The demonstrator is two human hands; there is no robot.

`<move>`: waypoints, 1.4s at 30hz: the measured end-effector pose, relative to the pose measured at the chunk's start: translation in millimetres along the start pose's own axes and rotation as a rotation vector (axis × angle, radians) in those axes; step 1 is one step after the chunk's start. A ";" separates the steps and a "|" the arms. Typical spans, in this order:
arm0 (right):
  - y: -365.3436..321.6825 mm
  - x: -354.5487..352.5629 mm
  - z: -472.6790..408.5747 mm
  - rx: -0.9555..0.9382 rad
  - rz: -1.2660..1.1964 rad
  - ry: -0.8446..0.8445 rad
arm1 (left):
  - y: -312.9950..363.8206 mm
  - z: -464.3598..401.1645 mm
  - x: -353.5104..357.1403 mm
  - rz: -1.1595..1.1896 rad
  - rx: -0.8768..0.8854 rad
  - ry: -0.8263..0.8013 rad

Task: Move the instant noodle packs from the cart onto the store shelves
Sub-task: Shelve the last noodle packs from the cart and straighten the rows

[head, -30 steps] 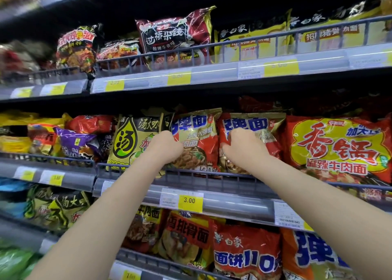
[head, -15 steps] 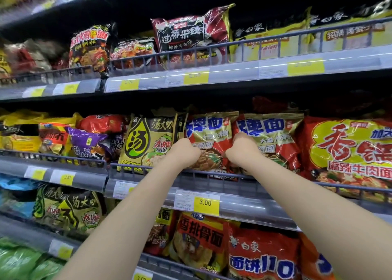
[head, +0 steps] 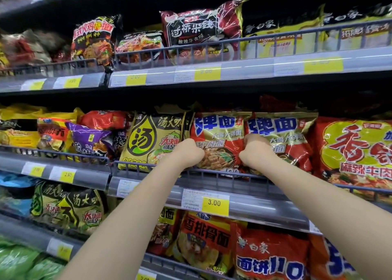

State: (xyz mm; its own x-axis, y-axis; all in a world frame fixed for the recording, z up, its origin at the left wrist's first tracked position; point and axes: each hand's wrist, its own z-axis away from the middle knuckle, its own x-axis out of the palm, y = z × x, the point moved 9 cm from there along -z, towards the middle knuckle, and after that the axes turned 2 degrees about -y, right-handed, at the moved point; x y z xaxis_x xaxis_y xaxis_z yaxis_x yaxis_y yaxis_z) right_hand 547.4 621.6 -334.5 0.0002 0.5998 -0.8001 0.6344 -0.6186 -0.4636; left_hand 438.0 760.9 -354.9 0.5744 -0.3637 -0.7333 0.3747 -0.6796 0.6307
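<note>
- Head view shows your left hand [head: 186, 152] and right hand [head: 255, 150] both at the middle shelf [head: 254, 207], fingers curled onto the red noodle pack [head: 218, 139] standing behind the wire rail [head: 212, 174].
- Your left fingers pinch its 9 o'clock edge and your right fingers its 3 o'clock edge, where it meets the matching pack [head: 284, 135].
- To seat it well, I judge you should push it upright and back until its bottom drops behind the rail, face forward, level with its twin.
- At 9 o'clock of it stands a yellow soup pack [head: 152, 139]; at 3 o'clock, beyond the twin, a large red pack [head: 352, 152].
- The upper shelf [head: 244, 69] holds a dark red pack [head: 201, 29] at 12 o'clock.
- No cart shows.
</note>
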 end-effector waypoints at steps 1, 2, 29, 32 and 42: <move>-1.2 -0.1 0.2 0.002 0.013 -0.003 | 0.4 0.6 -0.9 -0.008 0.006 0.006; -1.6 0.1 0.5 0.003 0.018 -0.010 | 1.6 2.3 -2.2 -0.020 0.014 0.017; -23.6 2.5 17.0 0.014 0.144 -0.006 | 20.6 25.6 -0.9 0.099 0.136 -0.080; -39.6 -14.3 30.9 -0.036 0.265 0.123 | 9.2 34.5 -49.2 0.314 0.167 0.089; -126.0 22.4 35.2 -0.350 -0.002 -0.060 | -104.0 37.4 -131.0 0.018 -0.021 0.281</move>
State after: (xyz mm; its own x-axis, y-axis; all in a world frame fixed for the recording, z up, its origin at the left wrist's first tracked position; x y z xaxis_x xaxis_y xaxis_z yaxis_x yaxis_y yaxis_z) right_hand 440.3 695.1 -307.4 -0.0402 0.5641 -0.8247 0.8610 -0.3993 -0.3151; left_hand 296.6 855.5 -333.9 0.7593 -0.1824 -0.6247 0.3760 -0.6606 0.6498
